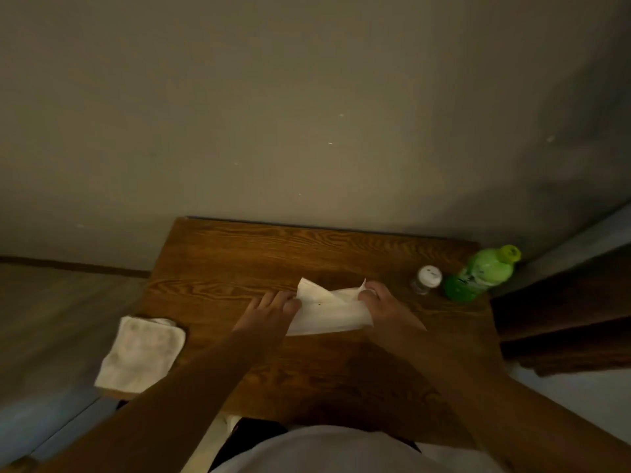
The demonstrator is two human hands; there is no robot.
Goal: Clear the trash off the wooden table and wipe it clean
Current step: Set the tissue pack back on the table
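Note:
A crumpled white paper sheet (327, 310) lies at the middle of the wooden table (239, 254). My left hand (269, 310) pinches its left edge between thumb and fingers. My right hand (386, 308) grips its right end, where a corner sticks up. A folded white cloth (141, 355) rests on the table's left front corner, partly over the edge. The light is dim.
A green plastic bottle (481, 273) lies on its side at the table's right edge, with a small clear jar with a white lid (426, 279) beside it. A grey wall rises right behind the table. Dark wooden furniture (563, 315) stands to the right.

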